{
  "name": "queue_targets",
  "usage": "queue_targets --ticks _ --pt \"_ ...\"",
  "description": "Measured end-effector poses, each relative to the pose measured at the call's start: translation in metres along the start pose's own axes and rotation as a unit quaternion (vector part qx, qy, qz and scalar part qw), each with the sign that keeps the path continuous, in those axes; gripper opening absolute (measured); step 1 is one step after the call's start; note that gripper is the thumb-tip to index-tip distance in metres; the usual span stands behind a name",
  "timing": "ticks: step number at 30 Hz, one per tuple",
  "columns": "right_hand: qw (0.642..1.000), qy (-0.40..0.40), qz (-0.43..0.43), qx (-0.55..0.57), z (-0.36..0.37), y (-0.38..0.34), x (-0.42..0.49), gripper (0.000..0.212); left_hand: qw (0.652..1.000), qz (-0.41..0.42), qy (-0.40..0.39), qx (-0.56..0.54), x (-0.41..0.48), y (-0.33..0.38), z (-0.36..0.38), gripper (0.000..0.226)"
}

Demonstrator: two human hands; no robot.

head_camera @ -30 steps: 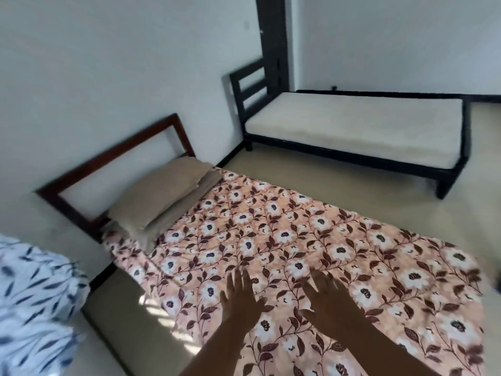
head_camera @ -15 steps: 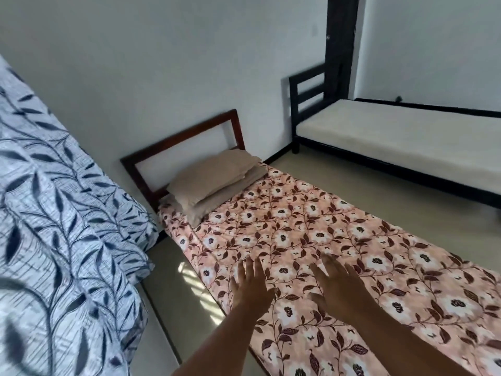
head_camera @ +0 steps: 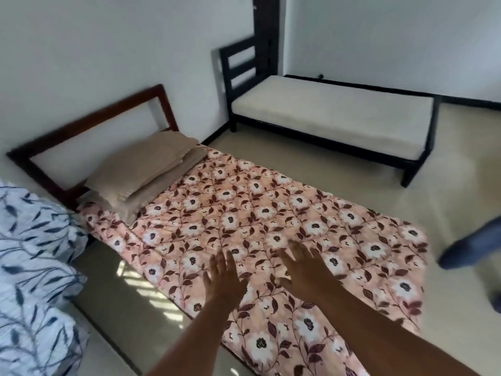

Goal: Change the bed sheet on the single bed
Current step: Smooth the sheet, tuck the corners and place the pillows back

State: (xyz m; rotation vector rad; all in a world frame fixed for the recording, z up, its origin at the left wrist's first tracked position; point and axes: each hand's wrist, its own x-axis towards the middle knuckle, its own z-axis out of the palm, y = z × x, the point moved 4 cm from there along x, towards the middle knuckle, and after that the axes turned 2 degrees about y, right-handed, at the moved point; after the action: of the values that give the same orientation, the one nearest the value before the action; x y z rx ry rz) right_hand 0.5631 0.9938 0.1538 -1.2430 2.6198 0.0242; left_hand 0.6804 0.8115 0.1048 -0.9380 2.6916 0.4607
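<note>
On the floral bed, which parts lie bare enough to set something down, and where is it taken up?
Bare: the floral sheet from the pillows to the foot end. Taken: the head end under the stacked pillows, and the near edge, where left hand and right hand spread open.

Two bare forearms reaching in from the bottom edge, no sleeves in view, left hand (head_camera: pixel 222 280) and right hand (head_camera: pixel 306 270) bare, no rings, watch, gloves or bracelets visible, fingers slightly blurred
</note>
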Motion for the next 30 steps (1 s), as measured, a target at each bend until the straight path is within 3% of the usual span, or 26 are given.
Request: queue_targets --ticks 3,6,14,19,23,30 --pt "1.000 -0.005 0.019 -0.006 0.001 0.023 -0.023 0.089 1.000 0.015 0.000 0.015 0.000 0.021 0.006 0.094" --pt "0.999 0.014 0.044 0.010 0.008 0.056 -0.045 0.076 0.999 0.038 0.013 0.013 -0.004 0.054 0.012 0.092" --pt "0.996 0.018 0.083 0.011 0.020 0.176 -0.113 0.075 0.996 0.079 -0.003 0.039 -0.029 0.172 0.053 0.092" --pt "0.998 0.005 0.059 0.016 0.040 0.276 -0.153 0.078 0.997 0.050 0.009 0.057 -0.056 0.252 0.093 0.093" --pt "1.000 0.001 0.011 0.009 0.049 0.356 -0.191 0.078 0.998 -0.025 0.010 0.064 -0.094 0.323 0.131 0.093" --pt "1.000 -0.002 -0.013 0.028 0.052 0.430 -0.238 0.079 0.999 -0.041 -0.003 -0.001 -0.143 0.433 0.155 0.093"
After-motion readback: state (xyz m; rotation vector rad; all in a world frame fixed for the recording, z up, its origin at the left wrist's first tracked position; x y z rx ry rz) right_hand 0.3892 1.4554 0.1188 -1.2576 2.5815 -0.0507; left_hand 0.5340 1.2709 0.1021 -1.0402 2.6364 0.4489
